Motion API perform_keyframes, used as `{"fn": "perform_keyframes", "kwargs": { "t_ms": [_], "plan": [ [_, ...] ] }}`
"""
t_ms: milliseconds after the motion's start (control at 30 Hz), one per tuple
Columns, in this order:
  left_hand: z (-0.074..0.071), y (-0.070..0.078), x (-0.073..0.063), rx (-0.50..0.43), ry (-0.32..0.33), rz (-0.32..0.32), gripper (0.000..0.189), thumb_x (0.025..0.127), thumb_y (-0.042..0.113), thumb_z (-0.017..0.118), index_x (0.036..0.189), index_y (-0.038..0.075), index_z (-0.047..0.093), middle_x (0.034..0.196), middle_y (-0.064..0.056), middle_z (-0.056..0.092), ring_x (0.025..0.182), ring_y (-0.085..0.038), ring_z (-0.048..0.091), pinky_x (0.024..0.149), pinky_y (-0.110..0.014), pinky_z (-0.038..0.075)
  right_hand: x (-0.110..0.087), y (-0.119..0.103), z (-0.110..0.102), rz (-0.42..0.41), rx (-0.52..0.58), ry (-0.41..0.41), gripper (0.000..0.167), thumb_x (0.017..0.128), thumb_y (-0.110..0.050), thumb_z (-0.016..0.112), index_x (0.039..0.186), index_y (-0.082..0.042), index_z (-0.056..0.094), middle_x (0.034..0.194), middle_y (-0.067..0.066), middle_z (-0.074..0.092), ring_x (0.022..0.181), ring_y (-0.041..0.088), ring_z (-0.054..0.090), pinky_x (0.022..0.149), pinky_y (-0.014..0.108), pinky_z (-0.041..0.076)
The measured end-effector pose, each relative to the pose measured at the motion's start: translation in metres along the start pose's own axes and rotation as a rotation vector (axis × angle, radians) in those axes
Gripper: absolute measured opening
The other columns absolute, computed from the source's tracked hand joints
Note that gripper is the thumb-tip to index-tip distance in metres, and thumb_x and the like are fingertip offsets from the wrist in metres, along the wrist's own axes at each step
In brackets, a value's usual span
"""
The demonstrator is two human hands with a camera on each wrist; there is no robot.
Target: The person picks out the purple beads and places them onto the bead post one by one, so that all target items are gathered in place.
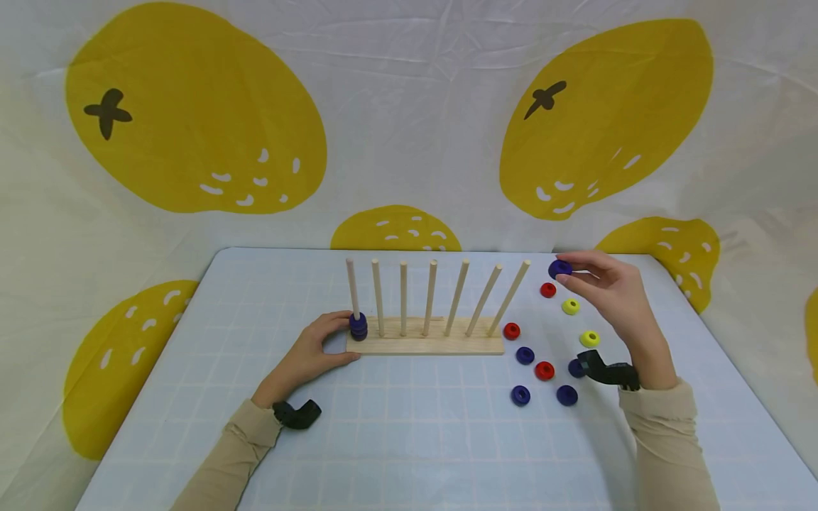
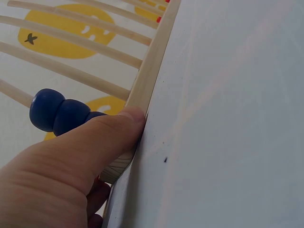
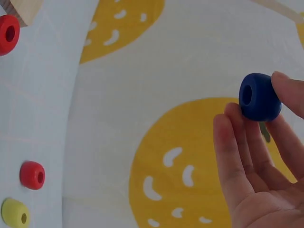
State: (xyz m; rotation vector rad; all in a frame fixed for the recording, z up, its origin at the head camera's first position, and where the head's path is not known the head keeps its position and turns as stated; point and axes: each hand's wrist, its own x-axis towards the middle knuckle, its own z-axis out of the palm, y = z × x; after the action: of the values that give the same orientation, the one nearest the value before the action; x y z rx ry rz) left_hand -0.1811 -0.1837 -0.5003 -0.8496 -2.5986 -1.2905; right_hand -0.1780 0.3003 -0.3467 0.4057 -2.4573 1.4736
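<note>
A wooden peg rack (image 1: 424, 345) with several upright pegs stands on the table. Several blue beads (image 1: 358, 327) are stacked on its leftmost peg. My left hand (image 1: 313, 349) grips the rack's left end, its thumb (image 2: 121, 121) pressed on the front of the base beside the stack. Up at the right, beyond the rack's last peg, my right hand (image 1: 610, 287) pinches one blue bead (image 3: 260, 97) between thumb and fingers, clear of the table. The bead's hole shows in the right wrist view.
Loose beads lie right of the rack: red ones (image 1: 544, 370), yellow ones (image 1: 590, 338) and blue ones (image 1: 520, 395). One blue bead (image 1: 576, 368) is partly hidden by the right wrist camera (image 1: 610, 372). A white cloth (image 1: 409, 106) with yellow fruit prints hangs behind the table.
</note>
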Motion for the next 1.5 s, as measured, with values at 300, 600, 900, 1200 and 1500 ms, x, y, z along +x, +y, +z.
{"fn": "perform_keyframes", "kwargs": {
  "t_ms": [300,600,900,1200,1500],
  "plan": [
    [0.000,-0.003,0.000,-0.004,-0.010,-0.017,0.055,0.076,0.017,0.088,0.125,0.005,0.065,0.140,-0.011,0.055,0.131,-0.031,0.049,0.108,-0.051,0.040,0.014,-0.019,-0.002,-0.021,-0.020,-0.011,0.034,0.094,-0.004,0.067,0.127,0.001,0.064,0.114,-0.002,0.065,0.104,0.014,0.060,0.086,0.013,0.051],
    [0.001,-0.005,0.000,0.002,-0.013,-0.011,0.056,0.076,0.018,0.088,0.125,0.004,0.065,0.140,-0.012,0.055,0.130,-0.032,0.049,0.108,-0.051,0.040,0.025,-0.041,-0.002,-0.009,-0.039,-0.033,0.035,0.095,-0.007,0.066,0.129,0.000,0.062,0.116,-0.001,0.065,0.104,0.014,0.060,0.088,0.011,0.050],
    [0.002,-0.006,0.000,-0.002,-0.014,-0.003,0.056,0.076,0.018,0.088,0.126,0.005,0.065,0.140,-0.011,0.055,0.131,-0.031,0.049,0.108,-0.051,0.040,0.036,-0.064,0.002,-0.022,-0.032,-0.032,0.033,0.094,-0.007,0.067,0.127,0.000,0.064,0.113,0.000,0.066,0.101,0.015,0.062,0.085,0.012,0.051],
    [0.002,-0.006,0.000,0.008,0.003,0.015,0.056,0.074,0.016,0.089,0.124,0.004,0.065,0.138,-0.013,0.056,0.128,-0.033,0.051,0.106,-0.052,0.041,0.045,-0.093,0.009,-0.034,-0.034,-0.060,0.033,0.094,-0.009,0.068,0.126,-0.001,0.065,0.113,0.005,0.065,0.100,0.014,0.065,0.086,0.013,0.052],
    [0.002,-0.006,-0.001,0.000,0.003,0.008,0.055,0.076,0.018,0.088,0.125,0.005,0.066,0.138,-0.013,0.056,0.129,-0.033,0.050,0.107,-0.052,0.040,0.054,-0.119,0.020,-0.059,-0.041,-0.088,0.031,0.093,-0.009,0.070,0.123,-0.002,0.067,0.112,0.006,0.067,0.100,0.014,0.066,0.087,0.015,0.052]
  ]
}}
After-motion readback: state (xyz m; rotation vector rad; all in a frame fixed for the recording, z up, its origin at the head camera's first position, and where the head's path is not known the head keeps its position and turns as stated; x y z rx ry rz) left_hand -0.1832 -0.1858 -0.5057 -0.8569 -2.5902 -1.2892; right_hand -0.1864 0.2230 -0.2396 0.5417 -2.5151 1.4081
